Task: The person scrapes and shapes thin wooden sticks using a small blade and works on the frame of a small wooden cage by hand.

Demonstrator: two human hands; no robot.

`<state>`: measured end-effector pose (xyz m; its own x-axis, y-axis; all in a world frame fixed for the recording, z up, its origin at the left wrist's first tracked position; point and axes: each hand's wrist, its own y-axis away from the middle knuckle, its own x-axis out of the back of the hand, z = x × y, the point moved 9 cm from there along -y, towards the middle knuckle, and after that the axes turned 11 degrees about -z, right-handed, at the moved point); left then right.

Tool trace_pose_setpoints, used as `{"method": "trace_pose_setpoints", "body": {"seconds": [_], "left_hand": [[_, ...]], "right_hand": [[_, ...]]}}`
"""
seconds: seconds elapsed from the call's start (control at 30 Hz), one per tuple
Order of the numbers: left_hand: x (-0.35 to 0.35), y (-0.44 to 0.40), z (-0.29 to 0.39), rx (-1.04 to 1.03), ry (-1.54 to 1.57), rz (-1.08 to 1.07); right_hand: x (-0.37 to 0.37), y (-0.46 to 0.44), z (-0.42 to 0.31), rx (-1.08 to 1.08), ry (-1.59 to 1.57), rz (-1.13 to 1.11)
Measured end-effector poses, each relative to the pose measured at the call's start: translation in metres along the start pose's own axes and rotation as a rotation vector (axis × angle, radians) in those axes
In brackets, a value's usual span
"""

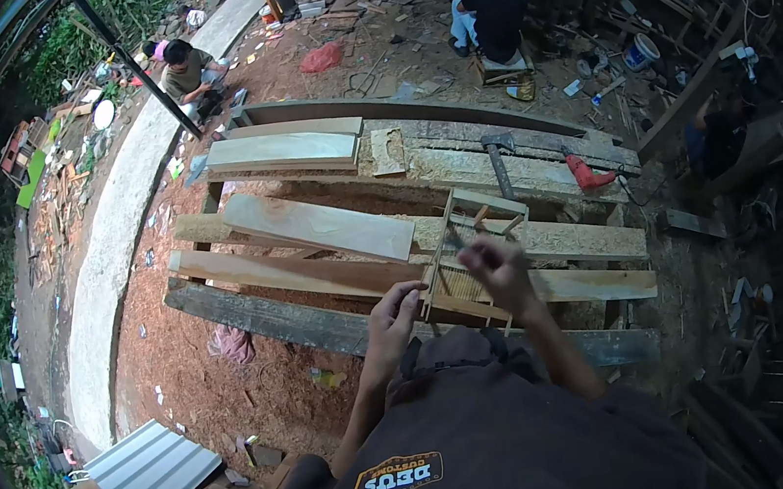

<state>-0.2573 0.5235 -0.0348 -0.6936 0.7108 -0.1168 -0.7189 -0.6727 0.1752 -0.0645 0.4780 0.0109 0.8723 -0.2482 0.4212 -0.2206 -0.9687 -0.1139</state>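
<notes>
A small wooden frame with thin slats (457,284) rests tilted on the planks in front of me. My left hand (392,322) is at its left side, fingers bent and closed against the edge rail. Over the frame's slats is my right hand (503,277), somewhat blurred, with its fingers curled together. Something thin and dark shows near those fingertips, too unclear to name. Beyond the frame, a hammer (500,167) lies on the planks, and a red power tool (585,169) lies to its right.
Long planks (320,224) form a rough workbench, with a board stack (285,150) at the far left. Sawdust (226,336) covers the ground. One person (188,73) crouches at the back left; another person (495,18) sits at the back. A white bucket (640,52) stands right.
</notes>
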Motion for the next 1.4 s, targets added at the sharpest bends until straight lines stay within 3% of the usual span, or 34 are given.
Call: {"method": "trace_pose_setpoints", "body": {"seconds": [0.13, 0.17, 0.37, 0.47, 0.53, 0.6, 0.73, 0.87, 0.9, 1.0, 1.17, 1.23, 1.4], "left_hand": [[-0.001, -0.012, 0.002, -0.090, -0.031, -0.069], [-0.001, -0.014, 0.008, -0.148, -0.084, -0.088], [0.016, -0.017, 0.018, -0.042, -0.189, -0.085], [0.020, -0.026, 0.035, -0.113, -0.095, -0.101], [0.023, -0.028, 0.033, -0.080, -0.047, -0.138], [0.018, -0.030, 0.033, -0.006, 0.055, -0.207], [0.006, -0.041, 0.018, 0.059, 0.215, -0.264], [-0.005, -0.050, 0.025, 0.008, 0.153, -0.262], [-0.007, -0.050, 0.030, -0.001, 0.143, -0.273], [-0.008, -0.049, 0.030, -0.008, 0.124, -0.303], [-0.003, -0.046, 0.022, 0.029, 0.180, -0.188], [-0.002, -0.049, 0.015, -0.049, 0.112, -0.199], [0.002, -0.042, 0.011, -0.009, 0.012, -0.205]], "right_hand": [[-0.048, 0.013, 0.002, -0.080, -0.057, -0.233], [-0.051, 0.009, -0.001, -0.061, -0.060, -0.205], [-0.056, -0.017, -0.020, -0.027, 0.072, -0.109], [-0.040, -0.025, -0.001, -0.116, 0.113, -0.030], [-0.018, -0.025, 0.013, -0.215, -0.045, 0.100], [-0.004, -0.023, 0.000, -0.148, 0.036, 0.146], [-0.036, -0.014, -0.029, 0.042, 0.190, -0.097], [-0.022, -0.021, 0.023, -0.178, 0.043, 0.037], [-0.005, -0.025, 0.037, -0.079, -0.127, 0.266], [0.024, -0.026, 0.039, -0.193, -0.124, 0.312], [-0.020, -0.011, -0.001, -0.004, 0.097, 0.050], [-0.032, -0.009, -0.014, 0.069, 0.208, -0.079], [0.022, -0.027, 0.027, -0.185, -0.031, 0.224]]}}
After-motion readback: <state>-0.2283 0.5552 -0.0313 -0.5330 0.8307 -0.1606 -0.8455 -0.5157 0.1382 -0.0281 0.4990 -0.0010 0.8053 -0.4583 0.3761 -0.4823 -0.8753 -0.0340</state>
